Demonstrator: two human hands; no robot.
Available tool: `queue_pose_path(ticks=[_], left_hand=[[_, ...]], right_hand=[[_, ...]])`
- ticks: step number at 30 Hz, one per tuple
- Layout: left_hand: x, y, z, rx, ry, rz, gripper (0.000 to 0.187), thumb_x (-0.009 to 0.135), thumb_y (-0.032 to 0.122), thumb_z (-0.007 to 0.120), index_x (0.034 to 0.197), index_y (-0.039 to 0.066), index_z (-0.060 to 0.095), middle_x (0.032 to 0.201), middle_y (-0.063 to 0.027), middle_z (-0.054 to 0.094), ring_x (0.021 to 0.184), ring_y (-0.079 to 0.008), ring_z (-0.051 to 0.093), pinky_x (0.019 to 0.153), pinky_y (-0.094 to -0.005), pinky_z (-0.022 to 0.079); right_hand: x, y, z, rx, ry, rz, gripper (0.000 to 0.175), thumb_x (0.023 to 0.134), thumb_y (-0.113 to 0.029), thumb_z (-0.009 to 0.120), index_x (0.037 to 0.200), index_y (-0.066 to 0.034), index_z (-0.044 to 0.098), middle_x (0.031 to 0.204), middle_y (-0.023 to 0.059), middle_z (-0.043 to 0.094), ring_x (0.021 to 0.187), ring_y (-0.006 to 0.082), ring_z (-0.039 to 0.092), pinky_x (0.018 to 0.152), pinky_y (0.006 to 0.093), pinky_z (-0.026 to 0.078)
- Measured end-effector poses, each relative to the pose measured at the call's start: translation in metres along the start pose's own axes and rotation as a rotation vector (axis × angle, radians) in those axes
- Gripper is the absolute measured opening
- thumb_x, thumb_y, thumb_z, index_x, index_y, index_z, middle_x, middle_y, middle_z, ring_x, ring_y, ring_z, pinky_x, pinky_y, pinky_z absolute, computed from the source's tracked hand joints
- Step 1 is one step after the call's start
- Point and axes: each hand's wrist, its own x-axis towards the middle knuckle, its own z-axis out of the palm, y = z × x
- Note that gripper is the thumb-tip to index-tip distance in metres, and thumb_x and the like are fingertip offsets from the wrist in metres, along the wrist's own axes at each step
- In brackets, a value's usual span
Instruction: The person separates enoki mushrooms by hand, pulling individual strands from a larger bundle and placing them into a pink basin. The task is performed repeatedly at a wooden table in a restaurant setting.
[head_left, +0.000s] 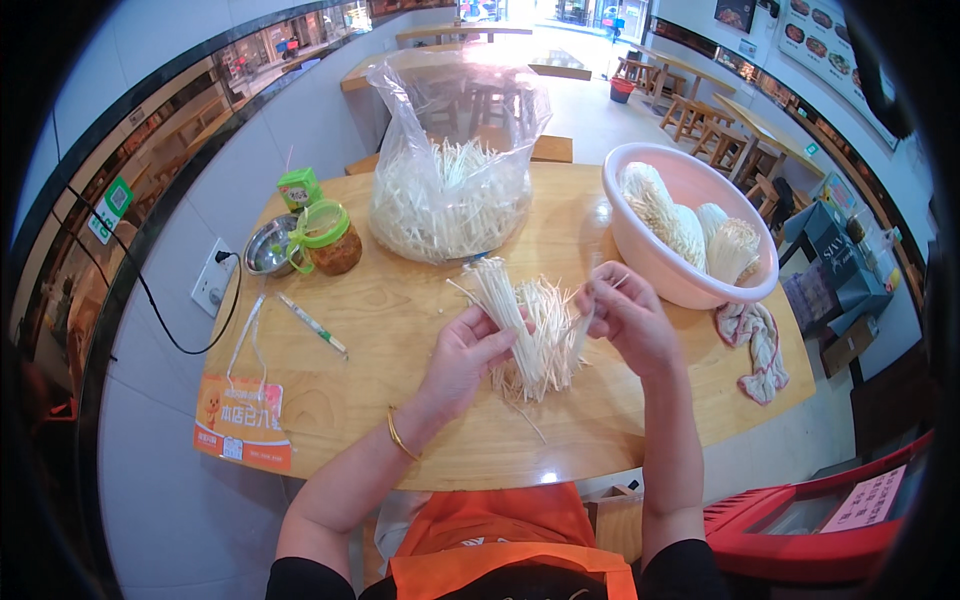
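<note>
My left hand (472, 349) grips a bunch of enoki mushrooms (504, 307) by the stems, tilted up to the left. Close by on the right, my right hand (622, 315) pinches a few thin strands between thumb and fingers; it is slightly blurred. Between and below my hands lies a loose pile of enoki (551, 330) on the wooden table (360, 420). Beyond stands a clear plastic bag (450, 202), its top open, full of separated enoki. A pink plastic basin (694, 289) at the right holds several whole enoki clusters (667, 217).
At the left are a metal bowl (259, 251), a green-lidded jar (334, 251), a green box (298, 187), a wrapped stick (313, 325) and an orange printed card (240, 424). A crumpled cloth (757, 356) lies right of the basin. A power cord (169, 330) hangs at the left wall.
</note>
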Motion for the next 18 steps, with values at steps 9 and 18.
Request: queue_pose_path(ticks=[9, 18], left_hand=[[-0.002, -0.003, 0.005, 0.209, -0.053, 0.11, 0.041, 0.082, 0.0, 0.065, 0.121, 0.002, 0.052, 0.113, -0.0069, 0.061, 0.103, -0.0125, 0.058, 0.087, -0.0257, 0.048], [-0.002, -0.001, 0.004, 0.111, -0.014, 0.069, 0.04, 0.084, 0.005, 0.064, 0.122, 0.002, 0.051, 0.112, -0.0067, 0.06, 0.101, -0.0124, 0.058, 0.088, -0.0273, 0.049]], right_hand=[[0.001, 0.026, 0.028, -0.448, 0.012, -0.023, 0.018, 0.08, -0.017, 0.072, 0.082, -0.0031, 0.06, 0.072, -0.0019, 0.058, 0.065, 0.0035, 0.049, 0.058, 0.0203, 0.039], [-0.001, 0.027, 0.029, -0.26, 0.011, 0.004, 0.014, 0.086, -0.016, 0.066, 0.085, -0.0032, 0.06, 0.074, -0.0019, 0.056, 0.063, 0.0054, 0.049, 0.057, 0.0209, 0.04]])
